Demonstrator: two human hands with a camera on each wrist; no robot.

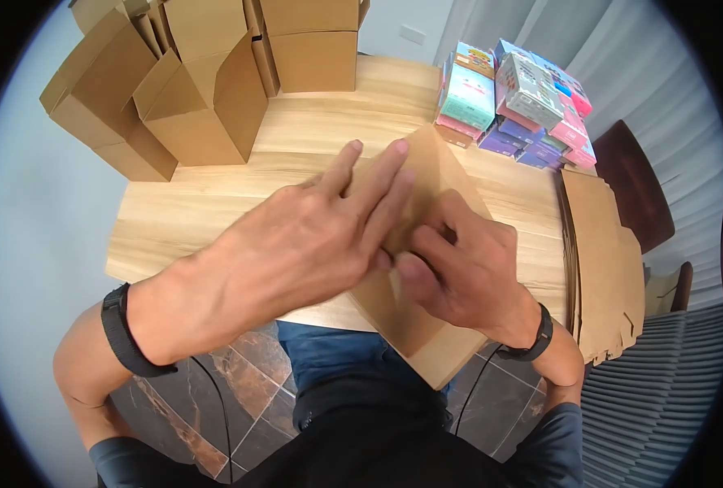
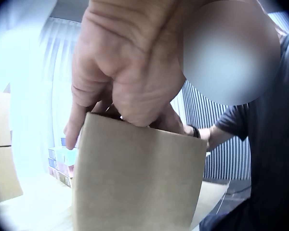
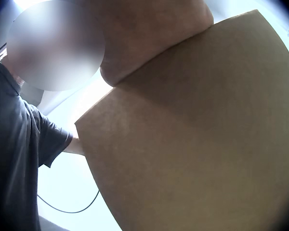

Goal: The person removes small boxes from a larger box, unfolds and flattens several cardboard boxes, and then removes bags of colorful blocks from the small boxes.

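A brown cardboard box (image 1: 439, 354), partly folded, stands tilted at the near edge of the table, between both hands. Over its top lies my left hand (image 1: 296, 232), fingers stretched forward and spread. In the left wrist view this hand (image 2: 130, 62) rests at the upper edge of a cardboard panel (image 2: 139, 175), one finger pointing down beside its corner. My right hand (image 1: 471, 264) has its fingers curled at the box's inner flaps, gripping the cardboard. A broad cardboard panel (image 3: 207, 130) fills much of the right wrist view and hides those fingertips.
Several open cardboard boxes (image 1: 191, 114) stand at the table's far left. Colourful small boxes (image 1: 532, 93) are stacked at the back right. Flattened cardboard sheets (image 1: 601, 260) lie along the right edge, near a brown chair (image 1: 634, 187). The wooden tabletop (image 1: 313, 122) spreads between them.
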